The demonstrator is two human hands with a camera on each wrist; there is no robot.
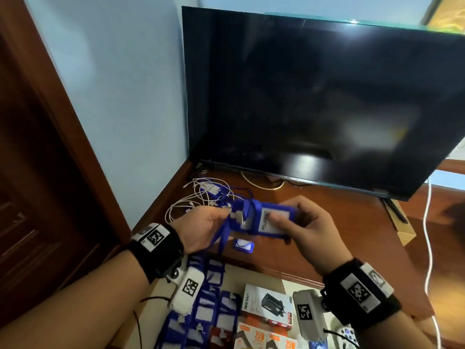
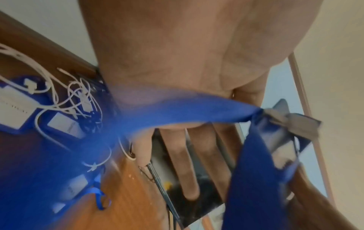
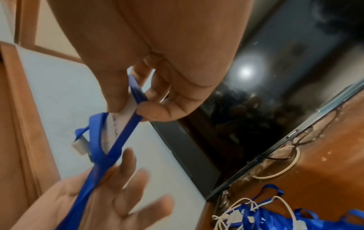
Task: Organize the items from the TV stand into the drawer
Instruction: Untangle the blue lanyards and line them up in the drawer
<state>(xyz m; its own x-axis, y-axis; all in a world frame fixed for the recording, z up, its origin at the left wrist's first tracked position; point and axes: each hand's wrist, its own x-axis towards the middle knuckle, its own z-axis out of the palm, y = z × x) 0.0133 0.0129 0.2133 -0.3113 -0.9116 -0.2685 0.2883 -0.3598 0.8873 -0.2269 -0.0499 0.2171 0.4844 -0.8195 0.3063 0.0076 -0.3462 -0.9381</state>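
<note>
A blue badge holder (image 1: pixel 266 220) with a white card hangs above the wooden TV stand (image 1: pixel 327 222). My right hand (image 1: pixel 284 212) pinches it between thumb and fingers; the right wrist view shows that pinch (image 3: pixel 130 109) on the holder's edge (image 3: pixel 122 121). Its blue lanyard (image 1: pixel 221 238) runs across the palm of my left hand (image 1: pixel 214 217), whose fingers (image 2: pixel 189 155) are straight and spread. The strap (image 2: pixel 177 109) drapes down toward the open drawer (image 1: pixel 236 275) below, which holds several blue badge holders (image 1: pixel 208 298).
White cables tangled with blue lanyards (image 1: pixel 208 195) lie on the stand's left rear. A small blue badge (image 1: pixel 242 245) sits near the front edge. The black TV (image 1: pixel 314 96) fills the back. Charger boxes (image 1: pixel 269 303) lie in the drawer. A cardboard box (image 1: pixel 402 227) is at right.
</note>
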